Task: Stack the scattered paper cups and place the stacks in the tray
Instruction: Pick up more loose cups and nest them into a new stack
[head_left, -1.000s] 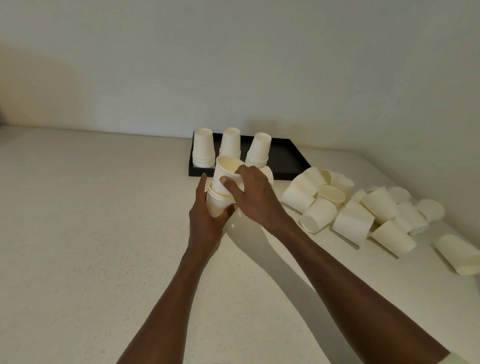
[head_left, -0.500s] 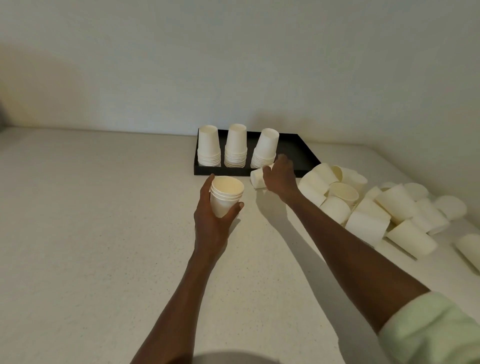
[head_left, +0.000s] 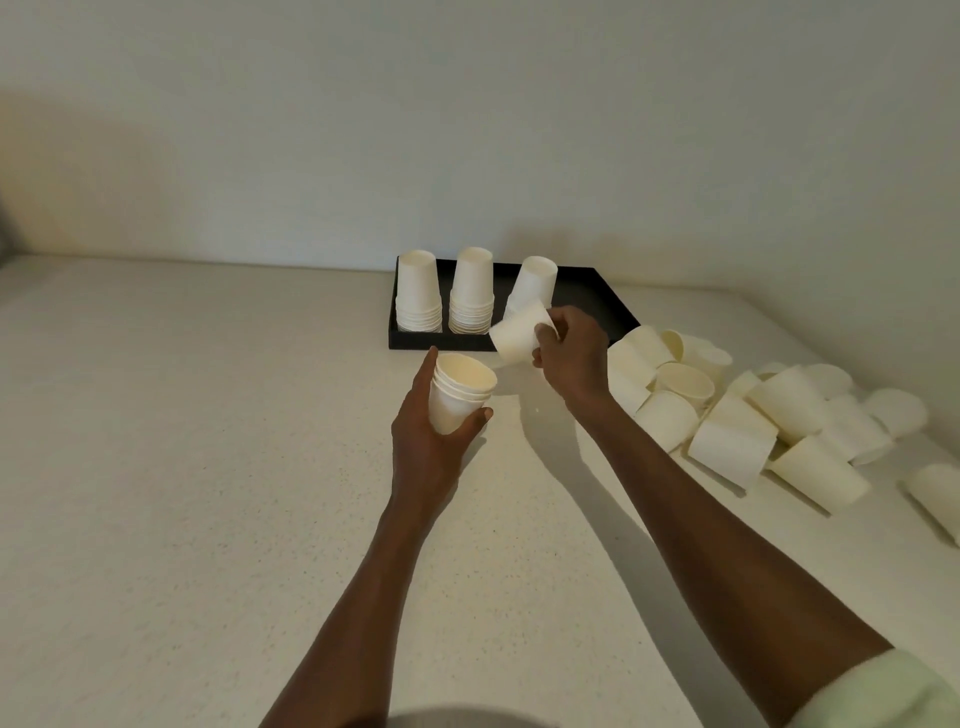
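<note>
My left hand (head_left: 434, 441) grips a short stack of cream paper cups (head_left: 460, 392), mouth up, above the counter. To its upper right my right hand (head_left: 571, 358) pinches a single paper cup (head_left: 519, 332) lying tilted on its side in the air, just in front of the black tray (head_left: 597, 296). Three upside-down cup stacks stand in the tray: a left stack (head_left: 418, 299), a middle stack (head_left: 471, 296) and a leaning right stack (head_left: 535, 283). Several loose cups (head_left: 737, 415) lie scattered on the counter to the right.
The pale speckled counter (head_left: 208, 467) runs to a white wall behind the tray. The tray's right half is bare. One more cup (head_left: 935, 493) lies near the right edge of view.
My right hand has lifted a single cup from the counter in front of the tray and drawn it back toward the stack. My left hand holds the stack in about the same place.
</note>
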